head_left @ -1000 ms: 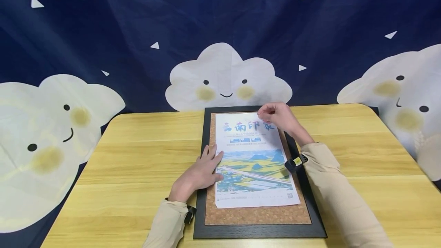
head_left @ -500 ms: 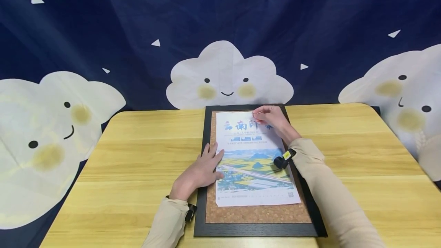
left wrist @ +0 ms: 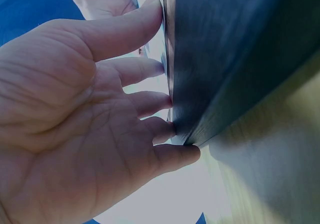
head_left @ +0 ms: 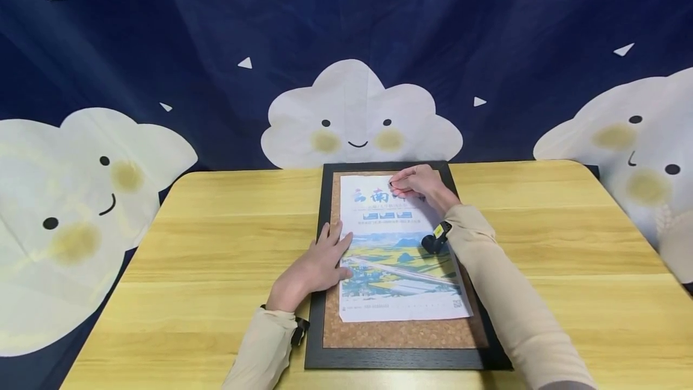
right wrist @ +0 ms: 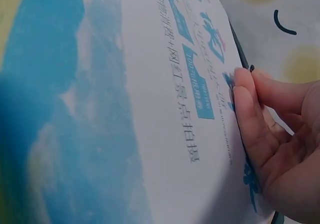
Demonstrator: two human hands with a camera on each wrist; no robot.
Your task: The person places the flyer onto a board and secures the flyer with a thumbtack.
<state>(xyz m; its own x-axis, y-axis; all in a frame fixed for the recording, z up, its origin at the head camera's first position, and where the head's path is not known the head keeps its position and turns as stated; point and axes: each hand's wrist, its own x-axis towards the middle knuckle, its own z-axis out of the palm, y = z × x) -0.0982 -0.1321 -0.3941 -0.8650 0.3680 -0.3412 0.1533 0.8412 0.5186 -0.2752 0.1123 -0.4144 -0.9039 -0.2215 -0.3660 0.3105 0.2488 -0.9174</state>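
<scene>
A printed poster (head_left: 400,281) with blue lettering and a landscape lies flat on a cork board (head_left: 406,336) in a black frame (head_left: 406,359). My left hand (head_left: 316,266) rests spread at its left side, thumb and fingertips on the paper's edge; in the left wrist view the little finger reaches the frame's edge. Over the lettering near the top, my right hand (head_left: 419,185) pinches a small black pin-like piece (right wrist: 252,68) between thumb and forefinger. Most of that piece is hidden by the fingers, which are right at the paper.
The framed board lies on a light wooden table (head_left: 216,257), its far end near the table's back edge. Behind hangs a dark blue cloth (head_left: 216,11) with white smiling clouds (head_left: 357,107). A dark wrist camera (head_left: 433,242) overhangs the poster.
My right hand has moved left along the poster's top, from near its right corner to over the lettering, still pinching the small dark piece. My left hand has stayed in place.
</scene>
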